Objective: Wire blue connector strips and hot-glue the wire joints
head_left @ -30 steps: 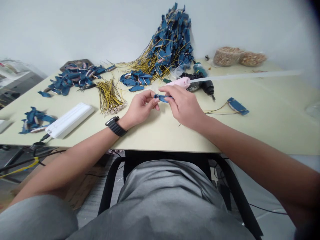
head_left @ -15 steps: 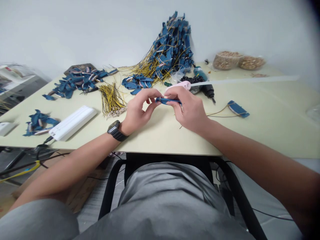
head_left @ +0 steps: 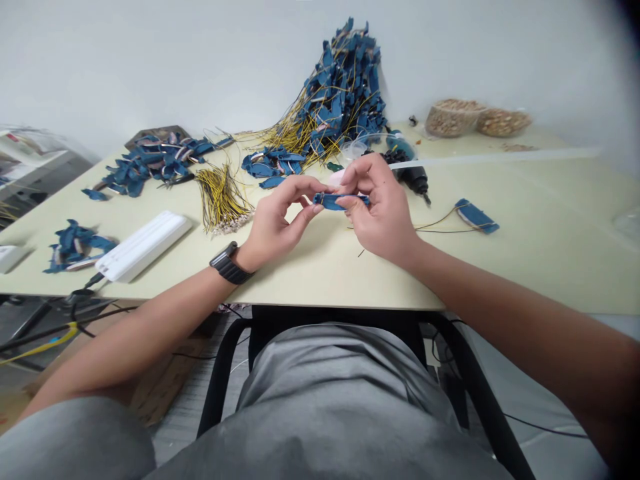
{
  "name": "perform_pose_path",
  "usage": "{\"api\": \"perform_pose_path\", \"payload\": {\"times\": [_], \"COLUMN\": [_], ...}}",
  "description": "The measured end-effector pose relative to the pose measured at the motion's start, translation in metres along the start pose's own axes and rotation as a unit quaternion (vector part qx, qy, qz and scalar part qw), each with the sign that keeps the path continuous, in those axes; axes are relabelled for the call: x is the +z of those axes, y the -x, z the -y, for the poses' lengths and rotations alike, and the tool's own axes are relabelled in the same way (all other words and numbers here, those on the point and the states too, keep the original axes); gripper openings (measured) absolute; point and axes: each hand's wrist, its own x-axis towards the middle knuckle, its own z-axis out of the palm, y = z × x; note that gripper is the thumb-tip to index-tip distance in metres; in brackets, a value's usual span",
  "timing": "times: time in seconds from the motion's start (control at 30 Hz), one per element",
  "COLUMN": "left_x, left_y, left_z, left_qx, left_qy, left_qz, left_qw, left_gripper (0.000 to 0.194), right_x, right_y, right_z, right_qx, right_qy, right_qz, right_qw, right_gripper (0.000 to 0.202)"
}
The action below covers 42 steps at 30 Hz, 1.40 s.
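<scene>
A narrow blue piece (head_left: 330, 201) is held level between both hands above the table's middle. My left hand (head_left: 283, 220), with a black watch on the wrist, pinches its left end between thumb and fingertips. My right hand (head_left: 383, 210) grips the right part, thumb in front and fingers curled behind. Behind the right hand is a pink object (head_left: 336, 177), mostly hidden, with a long whitish stick (head_left: 475, 159) reaching right. Another blue piece with thin wires (head_left: 477, 217) lies to the right of my right hand.
A tall heap of blue pieces with yellow and black wires (head_left: 345, 93) stands at the back. To the left lie a wire bundle (head_left: 220, 197), blue pieces (head_left: 150, 160) and a white box (head_left: 145, 247). A black tool (head_left: 415, 180) and bags (head_left: 455, 119) are at the back right.
My right hand's fingers have lifted and curled more, and its thumb now presses the front of the blue piece. The piece is turned to show more of its flat side.
</scene>
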Motion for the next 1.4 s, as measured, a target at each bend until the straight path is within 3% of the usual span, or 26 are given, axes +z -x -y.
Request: {"api": "perform_pose_path", "payload": {"times": [0.17,0.33,0.6,0.77,0.9,1.03,1.13,1.27,1.33,1.4], "left_x": [0.005,0.003,0.000,0.003,0.000,-0.013,-0.026,-0.040,-0.045,-0.047], "left_y": [-0.007,-0.009,-0.010,-0.011,-0.012,-0.015,-0.016,-0.015,-0.015,-0.015], "left_z": [-0.003,0.003,0.005,0.003,0.008,0.019,0.027,0.038,0.043,0.048], "left_qx": [-0.071,-0.120,-0.145,-0.154,-0.157,-0.167,-0.179,-0.210,-0.221,-0.228], "left_qy": [0.093,0.102,0.138,0.140,0.141,0.122,0.130,0.143,0.150,0.161], "left_qz": [0.020,0.025,0.053,0.038,0.035,0.009,-0.005,-0.018,-0.019,-0.010], "left_qw": [0.993,0.987,0.978,0.977,0.977,0.978,0.975,0.967,0.963,0.960], "left_gripper": [0.065,0.072,0.076,0.081,0.081,0.073,0.067,0.056,0.051,0.050], "right_x": [0.008,0.013,0.012,0.009,0.002,-0.027,-0.061,-0.096,-0.099,-0.094], "right_y": [-0.007,-0.011,-0.013,-0.016,-0.019,-0.014,-0.002,0.006,0.003,-0.004], "right_z": [-0.014,-0.017,-0.010,0.000,0.007,0.019,0.032,0.029,0.015,-0.006], "right_qx": [0.094,0.179,0.218,0.272,0.277,0.230,0.168,0.132,0.144,0.170], "right_qy": [-0.095,-0.205,-0.259,-0.285,-0.281,-0.195,0.005,0.248,0.298,0.314], "right_qz": [0.026,0.041,0.063,0.076,0.099,0.142,0.167,0.150,0.129,0.124], "right_qw": [0.991,0.961,0.939,0.916,0.914,0.943,0.972,0.948,0.935,0.926], "right_gripper": [0.021,0.038,0.046,0.046,0.045,0.051,0.056,0.069,0.059,0.034]}}
